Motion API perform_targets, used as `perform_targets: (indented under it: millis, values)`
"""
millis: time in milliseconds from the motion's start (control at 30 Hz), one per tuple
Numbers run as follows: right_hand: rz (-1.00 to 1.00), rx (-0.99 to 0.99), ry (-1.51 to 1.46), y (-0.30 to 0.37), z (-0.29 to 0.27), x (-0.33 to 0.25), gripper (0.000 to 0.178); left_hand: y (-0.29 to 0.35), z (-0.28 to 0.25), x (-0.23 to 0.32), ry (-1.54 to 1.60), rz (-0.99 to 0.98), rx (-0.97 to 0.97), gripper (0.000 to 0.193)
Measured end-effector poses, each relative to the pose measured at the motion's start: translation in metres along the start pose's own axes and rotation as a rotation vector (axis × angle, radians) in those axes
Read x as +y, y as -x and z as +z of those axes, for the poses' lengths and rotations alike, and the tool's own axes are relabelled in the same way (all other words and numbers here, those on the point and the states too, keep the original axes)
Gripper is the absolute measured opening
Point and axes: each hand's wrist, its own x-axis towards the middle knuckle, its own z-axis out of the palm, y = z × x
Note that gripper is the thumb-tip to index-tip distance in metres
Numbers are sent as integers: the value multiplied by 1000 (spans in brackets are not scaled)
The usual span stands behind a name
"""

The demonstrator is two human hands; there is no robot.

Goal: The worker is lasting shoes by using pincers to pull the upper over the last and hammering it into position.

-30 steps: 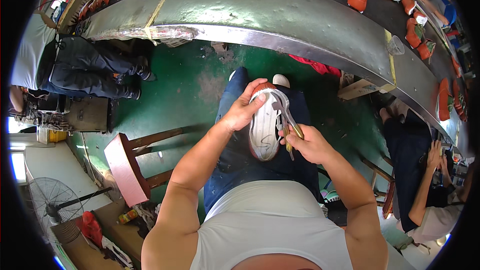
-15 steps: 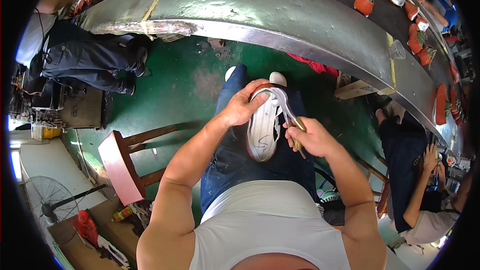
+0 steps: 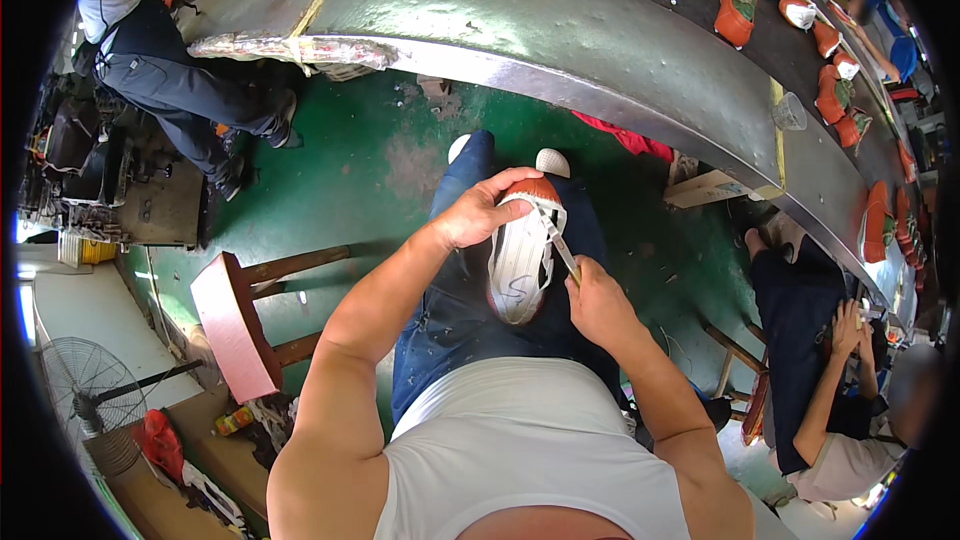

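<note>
A shoe upper (image 3: 519,260) rests bottom up over my lap, its white underside showing a dark scribbled mark and its toe covered in orange-red. My left hand (image 3: 475,213) grips it near the toe, with the thumb on the white underside and the fingers round the far edge. In my right hand (image 3: 603,308) is a pair of metal pincers (image 3: 562,252), its head against the shoe's right edge close to the toe. My right fingers wrap the handle and hide most of it. Whether the jaws pinch the upper's edge is too small to tell.
A long metal-edged bench (image 3: 450,10) curves across ahead, carrying orange-red shoes (image 3: 735,12) and a clear cup (image 3: 789,112). At left are a pink-topped stool (image 3: 236,328), a fan (image 3: 88,390) and a standing person (image 3: 190,90). Another person (image 3: 830,390) works at right.
The pincers have shifted from the tip of the toe to the shoe's right edge, uncovering the orange-red toe. My right hand has turned and moved slightly down. My left hand keeps its hold.
</note>
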Motion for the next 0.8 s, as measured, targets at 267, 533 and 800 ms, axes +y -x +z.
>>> perform_targets:
  millis: [267,533,800]
  values:
    - [100,-177,-191,-6,-20,12,19,-15,26,-7,119,-37,221,41]
    - [-11,37,-96,-33,-47,3,29,-19,35,-1,-133,-38,140,46]
    - [250,281,-226,-70,-3,34,47,26,35,-28,-368,-273,249,50]
